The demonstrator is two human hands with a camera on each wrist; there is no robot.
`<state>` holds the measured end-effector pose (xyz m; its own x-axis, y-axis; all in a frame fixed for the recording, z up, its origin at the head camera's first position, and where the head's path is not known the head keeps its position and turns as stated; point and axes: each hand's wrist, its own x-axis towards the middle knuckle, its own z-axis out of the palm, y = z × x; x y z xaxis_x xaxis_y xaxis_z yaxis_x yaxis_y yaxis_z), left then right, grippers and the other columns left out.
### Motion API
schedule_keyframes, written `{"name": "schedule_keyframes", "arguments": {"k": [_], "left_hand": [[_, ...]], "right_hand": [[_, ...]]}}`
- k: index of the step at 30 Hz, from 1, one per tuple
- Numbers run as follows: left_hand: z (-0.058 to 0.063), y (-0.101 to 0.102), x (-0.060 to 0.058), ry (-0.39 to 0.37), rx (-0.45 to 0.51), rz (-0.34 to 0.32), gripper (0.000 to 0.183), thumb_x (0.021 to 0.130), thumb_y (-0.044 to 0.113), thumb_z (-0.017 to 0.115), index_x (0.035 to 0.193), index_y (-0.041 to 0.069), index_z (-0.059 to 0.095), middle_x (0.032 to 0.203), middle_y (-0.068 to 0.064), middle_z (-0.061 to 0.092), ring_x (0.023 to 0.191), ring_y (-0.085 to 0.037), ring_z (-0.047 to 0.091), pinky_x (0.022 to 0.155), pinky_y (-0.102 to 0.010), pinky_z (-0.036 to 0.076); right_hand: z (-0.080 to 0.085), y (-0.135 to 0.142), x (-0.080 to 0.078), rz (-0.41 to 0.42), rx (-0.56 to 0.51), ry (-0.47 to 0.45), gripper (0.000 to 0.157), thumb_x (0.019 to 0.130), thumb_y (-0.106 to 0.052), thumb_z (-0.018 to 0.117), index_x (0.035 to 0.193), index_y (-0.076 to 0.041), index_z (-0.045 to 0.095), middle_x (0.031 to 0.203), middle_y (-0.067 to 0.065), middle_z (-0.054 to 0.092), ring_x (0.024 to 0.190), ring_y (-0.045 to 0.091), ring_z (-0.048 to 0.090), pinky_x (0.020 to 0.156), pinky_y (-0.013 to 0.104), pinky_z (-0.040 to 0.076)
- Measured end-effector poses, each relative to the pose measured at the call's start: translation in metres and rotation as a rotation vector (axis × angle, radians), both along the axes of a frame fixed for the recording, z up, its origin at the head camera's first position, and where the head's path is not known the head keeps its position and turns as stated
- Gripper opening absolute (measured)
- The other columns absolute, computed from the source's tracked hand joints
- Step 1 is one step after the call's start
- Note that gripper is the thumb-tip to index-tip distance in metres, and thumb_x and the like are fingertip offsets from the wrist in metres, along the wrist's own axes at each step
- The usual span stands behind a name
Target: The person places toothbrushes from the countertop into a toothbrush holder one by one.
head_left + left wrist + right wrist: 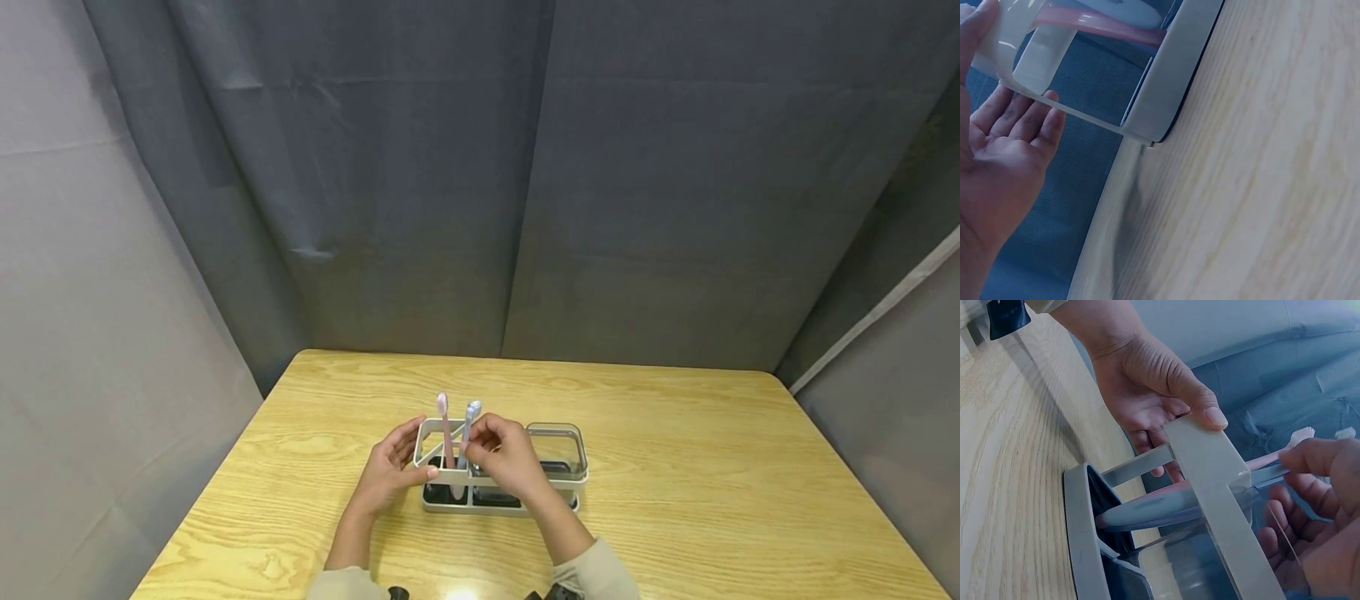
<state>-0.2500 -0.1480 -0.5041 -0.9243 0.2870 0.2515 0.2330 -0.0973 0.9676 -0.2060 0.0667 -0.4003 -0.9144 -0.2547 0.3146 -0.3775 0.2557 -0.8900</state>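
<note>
A white toothbrush holder with dark base pads stands on the table in front of me. My left hand grips its left end, thumb on the front of the upper rim and fingers around the far side. In the left compartment a pink toothbrush stands upright, bristles up. Beside it is a blue toothbrush, its upper handle pinched between thumb and forefinger of my right hand. In the right wrist view the handle bottoms reach down to the holder's base.
A clear cup sits in the right part of the holder. The wood-grain table spreads out on both sides. Grey curtains hang behind the table and at its sides.
</note>
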Motion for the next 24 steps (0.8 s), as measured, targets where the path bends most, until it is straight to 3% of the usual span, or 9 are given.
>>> {"name": "schedule_keyframes", "arguments": {"k": [13, 19, 24], "left_hand": [[0.002, 0.0, 0.001, -0.004, -0.002, 0.003, 0.075, 0.073, -0.001, 0.077, 0.138, 0.001, 0.039, 0.138, -0.017, 0.042, 0.128, -0.032, 0.036, 0.105, -0.041, 0.027], [0.003, -0.003, 0.005, -0.006, 0.006, -0.021, 0.077, 0.073, -0.001, 0.076, 0.139, -0.002, 0.036, 0.14, -0.02, 0.039, 0.129, -0.034, 0.035, 0.106, -0.043, 0.025], [0.0, -0.012, 0.017, -0.011, 0.004, 0.014, 0.077, 0.072, -0.003, 0.076, 0.138, -0.003, 0.037, 0.14, -0.021, 0.039, 0.129, -0.035, 0.033, 0.106, -0.046, 0.024]], "right_hand": [[0.004, 0.005, 0.0, 0.051, 0.055, -0.03, 0.007, 0.08, 0.007, 0.065, 0.084, 0.006, 0.059, 0.075, 0.009, 0.058, 0.066, 0.021, 0.051, 0.056, 0.022, 0.044], [-0.012, 0.03, 0.0, 0.026, -0.054, -0.079, 0.011, 0.084, -0.001, 0.066, 0.093, 0.001, 0.06, 0.08, 0.008, 0.058, 0.069, 0.02, 0.052, 0.059, 0.024, 0.046], [-0.026, 0.063, 0.002, -0.049, -0.138, -0.061, 0.014, 0.086, -0.008, 0.067, 0.097, 0.0, 0.061, 0.088, 0.011, 0.058, 0.077, 0.021, 0.055, 0.066, 0.026, 0.048]]}}
